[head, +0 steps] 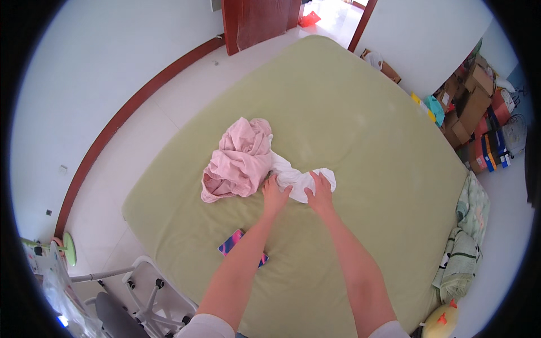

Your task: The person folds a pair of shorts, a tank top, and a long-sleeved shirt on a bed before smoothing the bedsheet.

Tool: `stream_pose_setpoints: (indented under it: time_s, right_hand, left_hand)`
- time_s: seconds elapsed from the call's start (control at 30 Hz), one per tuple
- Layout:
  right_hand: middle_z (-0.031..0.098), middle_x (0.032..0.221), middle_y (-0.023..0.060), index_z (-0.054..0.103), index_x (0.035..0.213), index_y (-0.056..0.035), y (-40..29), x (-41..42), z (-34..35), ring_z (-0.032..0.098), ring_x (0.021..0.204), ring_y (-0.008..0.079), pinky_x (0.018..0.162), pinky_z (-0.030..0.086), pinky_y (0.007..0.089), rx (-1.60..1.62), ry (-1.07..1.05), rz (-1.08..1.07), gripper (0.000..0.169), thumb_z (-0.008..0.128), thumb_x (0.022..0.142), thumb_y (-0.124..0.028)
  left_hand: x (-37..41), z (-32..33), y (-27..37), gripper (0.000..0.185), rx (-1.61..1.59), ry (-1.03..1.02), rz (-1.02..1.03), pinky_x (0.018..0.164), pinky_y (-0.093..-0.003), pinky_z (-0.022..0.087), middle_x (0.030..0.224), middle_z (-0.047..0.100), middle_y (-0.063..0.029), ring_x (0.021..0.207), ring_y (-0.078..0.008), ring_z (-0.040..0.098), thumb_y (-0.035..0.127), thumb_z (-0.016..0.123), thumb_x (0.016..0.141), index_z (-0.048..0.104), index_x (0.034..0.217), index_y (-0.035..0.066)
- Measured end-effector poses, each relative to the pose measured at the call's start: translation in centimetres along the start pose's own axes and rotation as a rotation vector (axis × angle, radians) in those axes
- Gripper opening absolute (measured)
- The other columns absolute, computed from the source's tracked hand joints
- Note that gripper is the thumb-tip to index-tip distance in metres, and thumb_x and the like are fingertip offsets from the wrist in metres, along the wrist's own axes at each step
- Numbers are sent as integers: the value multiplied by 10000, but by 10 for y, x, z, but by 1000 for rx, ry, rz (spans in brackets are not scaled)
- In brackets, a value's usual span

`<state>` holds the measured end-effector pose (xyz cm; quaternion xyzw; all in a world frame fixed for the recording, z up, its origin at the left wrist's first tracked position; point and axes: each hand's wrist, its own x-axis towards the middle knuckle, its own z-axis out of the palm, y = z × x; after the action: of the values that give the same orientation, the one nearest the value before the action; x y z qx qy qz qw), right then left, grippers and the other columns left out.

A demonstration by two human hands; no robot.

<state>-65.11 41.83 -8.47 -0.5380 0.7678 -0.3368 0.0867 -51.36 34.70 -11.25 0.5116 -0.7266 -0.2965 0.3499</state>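
Note:
A crumpled white cloth item [299, 182], perhaps a garment, lies on the green bed sheet [380, 219] in front of me. My left hand [277, 197] has its thumb and fingers on the left part of the white cloth. At the right part, my right hand [321, 195] pinches the fabric between thumb and fingers. A bunched pink garment [241, 160] lies just left of the white cloth and touches it. Behind my left forearm, a flat blue and pink patterned object [231, 242] lies partly hidden on the sheet.
A white chair base on casters [152, 306] stands by the bed's lower left side. Folded green blankets [458, 262] and a yellow plush toy [441, 321] are at the right edge. Cardboard boxes [473, 110] pile up beyond. A red-brown door [264, 25] stands at the top.

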Motion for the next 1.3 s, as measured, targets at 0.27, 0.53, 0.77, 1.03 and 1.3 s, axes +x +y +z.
stream_pose_setpoints:
  time_s: [0.27, 0.53, 0.77, 1.03, 1.3]
  right_hand:
    - [405, 1188, 149, 559, 812, -100, 3, -85, -10, 342, 1150, 341, 862, 349, 436, -376, -217, -220, 285, 658, 546, -124]
    - [482, 796, 79, 498, 712, -100, 15, -227, -155, 503, 771, 270, 659, 403, 373, -307, -185, 202, 206, 602, 541, -53]
    - [499, 892, 74, 454, 719, -91, 5, -312, -296, 460, 843, 269, 699, 393, 360, -350, 433, 71, 255, 522, 526, 62]
    - [465, 1109, 128, 529, 915, -103, 25, -487, -279, 434, 1017, 322, 850, 377, 394, -32, -529, 250, 269, 544, 658, -26]
    - [446, 1131, 141, 527, 1014, -83, -13, -437, -259, 443, 1046, 278, 914, 319, 369, 43, -403, -47, 378, 628, 654, -142]
  left_hand:
    - [-52, -11, 12, 185, -341, -260, -217, 696, -338, 405, 835, 528, -179, 808, -327, 515, 85, 491, 780, 479, 961, 49]
    - [-143, -85, 98, 65, -539, 54, -349, 607, -231, 362, 728, 439, -14, 666, -90, 400, 89, 410, 861, 429, 897, 39]
    - [-194, -100, 205, 30, -805, -236, -135, 533, -181, 343, 708, 455, 20, 630, -39, 402, 36, 447, 841, 457, 865, 20]
    - [-330, -98, 180, 283, -266, -1041, 279, 607, -296, 446, 847, 541, -50, 690, -231, 551, -14, 509, 726, 541, 964, 138]
    - [-408, -125, 186, 292, -119, -1270, 303, 607, -292, 453, 866, 550, -19, 721, -223, 559, 1, 552, 691, 579, 946, 142]
